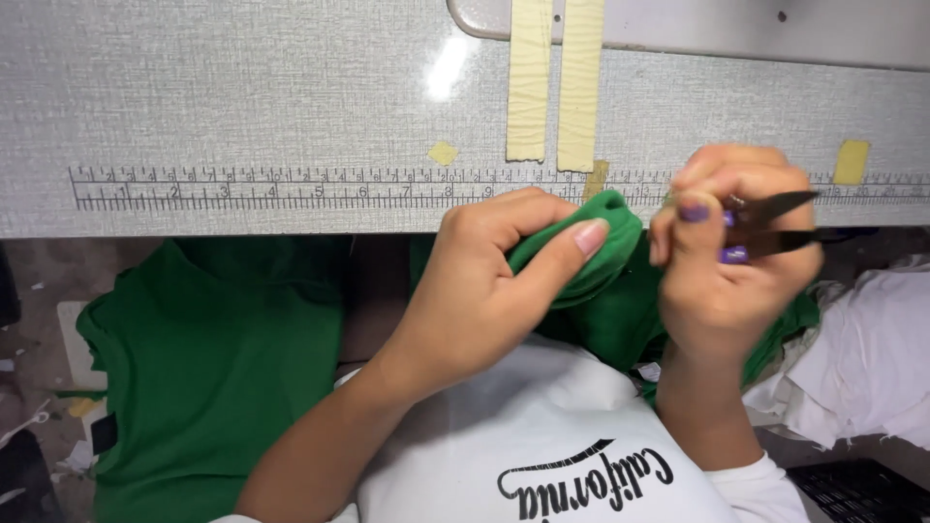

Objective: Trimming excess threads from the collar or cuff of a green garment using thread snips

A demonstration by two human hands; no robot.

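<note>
Green knit fabric piece, bunched at centre frame, sits against the near edge of the grey textured counter. The left hand is closed on it, pinching a fold between thumb and fingers. The right hand is clenched around small black thread snips, blades pointing right, just beside the fold. Judged step: trimming at the fold; the next move calls for turning the blades to the pinched edge. Count: one snips, two strips of cream tape upper centre, one green garment lower left, one white cloth heap right.
</note>
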